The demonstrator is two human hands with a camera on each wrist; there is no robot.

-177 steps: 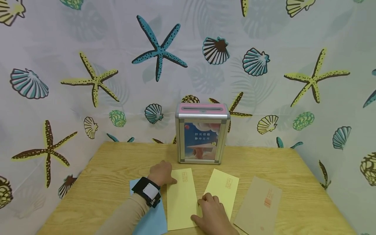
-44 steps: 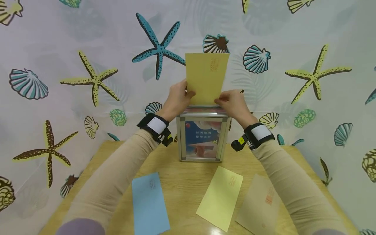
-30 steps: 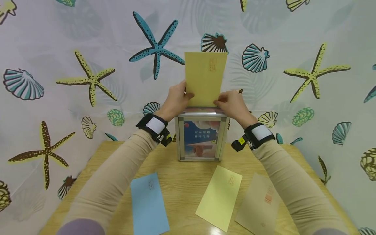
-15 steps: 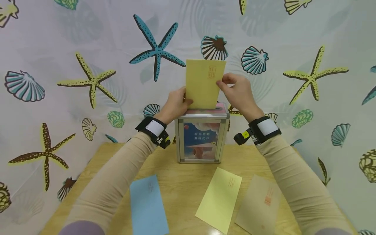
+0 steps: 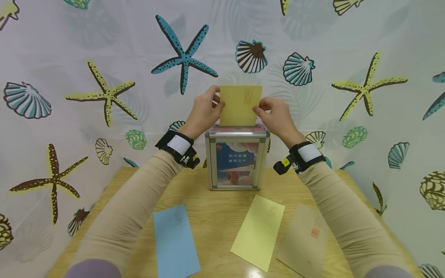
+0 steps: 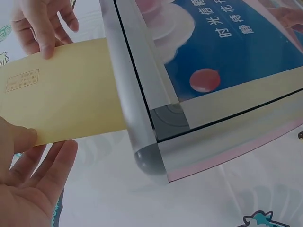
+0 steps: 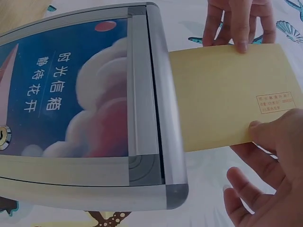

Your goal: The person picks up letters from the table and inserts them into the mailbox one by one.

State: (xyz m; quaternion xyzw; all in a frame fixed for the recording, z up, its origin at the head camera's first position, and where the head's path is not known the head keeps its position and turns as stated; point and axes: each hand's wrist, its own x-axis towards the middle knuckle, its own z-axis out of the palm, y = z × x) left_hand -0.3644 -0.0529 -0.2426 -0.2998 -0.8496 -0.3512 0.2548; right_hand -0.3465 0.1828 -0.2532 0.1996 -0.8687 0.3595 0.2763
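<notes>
A yellow envelope (image 5: 239, 105) stands upright in the slot on the pink top of a silver-framed letter box (image 5: 238, 162), its lower part hidden inside. My left hand (image 5: 204, 112) pinches the envelope's left edge between thumb and fingers. On the opposite edge, my right hand (image 5: 277, 116) pinches it the same way. The left wrist view shows the envelope (image 6: 66, 94) between both hands, beside the box's rounded metal rim. From the right wrist, the envelope (image 7: 227, 94) shows a small red printed frame near the right thumb.
On the wooden table (image 5: 212, 227) lie a blue envelope (image 5: 176, 241) at left, a second yellow envelope (image 5: 259, 233) right of centre and a brown envelope (image 5: 303, 239) farther right. A patterned cloth (image 5: 139, 46) with starfish and shells hangs behind the box.
The yellow envelope was lifted from the table to the box and has since sunk deeper into the slot. My left hand has shifted up along its edge; my right hand rose, then came lower.
</notes>
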